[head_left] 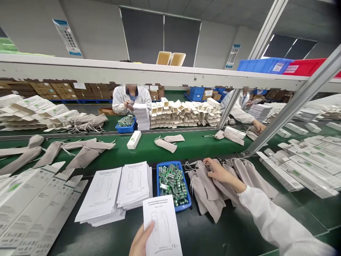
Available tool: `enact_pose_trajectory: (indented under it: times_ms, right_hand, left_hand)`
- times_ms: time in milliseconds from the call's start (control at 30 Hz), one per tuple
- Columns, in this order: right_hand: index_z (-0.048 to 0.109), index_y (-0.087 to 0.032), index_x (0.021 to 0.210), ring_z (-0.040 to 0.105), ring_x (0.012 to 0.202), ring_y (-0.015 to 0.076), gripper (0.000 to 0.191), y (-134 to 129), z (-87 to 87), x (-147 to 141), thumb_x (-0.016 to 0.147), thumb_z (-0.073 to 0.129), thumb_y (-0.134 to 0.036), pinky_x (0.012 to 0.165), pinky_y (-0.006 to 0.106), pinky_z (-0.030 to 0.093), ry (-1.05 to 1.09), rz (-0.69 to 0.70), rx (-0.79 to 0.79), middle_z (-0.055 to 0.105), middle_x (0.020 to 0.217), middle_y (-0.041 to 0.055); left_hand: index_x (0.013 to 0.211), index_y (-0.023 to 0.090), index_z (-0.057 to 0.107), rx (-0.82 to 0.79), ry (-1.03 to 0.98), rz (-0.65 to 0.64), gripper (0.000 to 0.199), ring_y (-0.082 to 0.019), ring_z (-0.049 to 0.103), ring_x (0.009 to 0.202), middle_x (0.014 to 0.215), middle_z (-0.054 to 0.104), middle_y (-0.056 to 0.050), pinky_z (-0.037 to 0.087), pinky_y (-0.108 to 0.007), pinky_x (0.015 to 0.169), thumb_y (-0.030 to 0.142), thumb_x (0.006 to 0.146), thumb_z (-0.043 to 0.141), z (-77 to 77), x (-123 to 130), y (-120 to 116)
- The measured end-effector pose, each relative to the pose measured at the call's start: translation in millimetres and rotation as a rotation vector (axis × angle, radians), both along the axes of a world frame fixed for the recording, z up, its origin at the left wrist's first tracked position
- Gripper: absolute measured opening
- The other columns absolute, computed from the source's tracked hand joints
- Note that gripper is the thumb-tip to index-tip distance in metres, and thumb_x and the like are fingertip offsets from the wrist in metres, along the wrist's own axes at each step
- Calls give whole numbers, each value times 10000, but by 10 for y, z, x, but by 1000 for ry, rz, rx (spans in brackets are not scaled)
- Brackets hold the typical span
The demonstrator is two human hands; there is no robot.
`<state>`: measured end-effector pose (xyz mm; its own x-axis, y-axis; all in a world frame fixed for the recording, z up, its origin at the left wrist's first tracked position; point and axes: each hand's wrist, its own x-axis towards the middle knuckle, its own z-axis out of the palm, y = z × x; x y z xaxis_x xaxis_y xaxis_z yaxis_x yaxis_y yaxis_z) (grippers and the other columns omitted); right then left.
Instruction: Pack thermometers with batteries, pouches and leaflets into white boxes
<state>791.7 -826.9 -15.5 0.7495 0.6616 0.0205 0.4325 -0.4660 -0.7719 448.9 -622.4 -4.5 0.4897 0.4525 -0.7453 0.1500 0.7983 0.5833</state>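
Observation:
My left hand (141, 239) is closed on a white instruction booklet (166, 222), thumb on its cover, at the bottom middle of the head view. The cover shows a line drawing of a thermometer. At the right, my right hand (222, 175) reaches over a row of grey drawstring pouches (210, 199), its fingers pinched at the top of one pouch. Between the hands lies a blue tray (189, 202) full of green batteries (172, 179). Two stacks of the same booklets (134, 183) lie left of the tray.
Flattened white boxes (34, 206) lie at the left, more cartons (303, 170) at the right. A green conveyor belt (141, 156) crosses ahead, carrying a small white box (134, 139) and pouches. A metal post (287, 110) and overhead shelf (149, 73) frame two co-workers opposite.

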Motion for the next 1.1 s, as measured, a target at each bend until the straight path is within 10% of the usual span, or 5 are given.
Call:
enact_pose_trajectory:
  times_ms: [200,333,600,833,1100]
  right_hand:
    - [535,-243,1093,412,505,72,292,-322,487,-365,803,551,-263,519,265,386,228,-105,435,549,938,3]
    - [591,-283,1081,283,397,10,288,-57,963,-841,833,725,-340,429,232,259,490,232,748,587,892,-23]
    - [684,-285,903,291,462,23,125,722,971,-1614,821,778,-299,437,204,294,660,273,1147,567,824,-25]
    - [700,-258,864,429,592,54,287,803,687,-1719,653,893,-277,517,179,367,1086,20,890,569,840,-20]
    - [666,-302,1211,550,1194,302,489,545,550,-1808,847,638,-628,1068,481,406,484,289,390,640,1256,69]
  left_hand:
    - [1174,79,698,61,-131,-137,693,-409,702,1040,1028,765,-197,569,-457,871,453,625,895,-53,-63,-71]
    - [1141,119,750,299,-478,-716,562,-361,659,1115,1303,665,-185,490,-421,994,554,786,753,207,100,-186]
    - [1257,221,714,707,-789,-1127,570,-300,599,1175,1251,667,-119,404,-373,1087,609,963,418,482,305,-505]
    - [1307,270,674,846,-656,-1071,478,-288,557,1270,1349,641,-79,372,-363,1129,516,1003,399,474,116,-393]
    - [1336,308,639,874,-490,-1122,395,-278,500,1348,1419,598,-39,321,-391,1177,376,1017,416,674,8,-117]
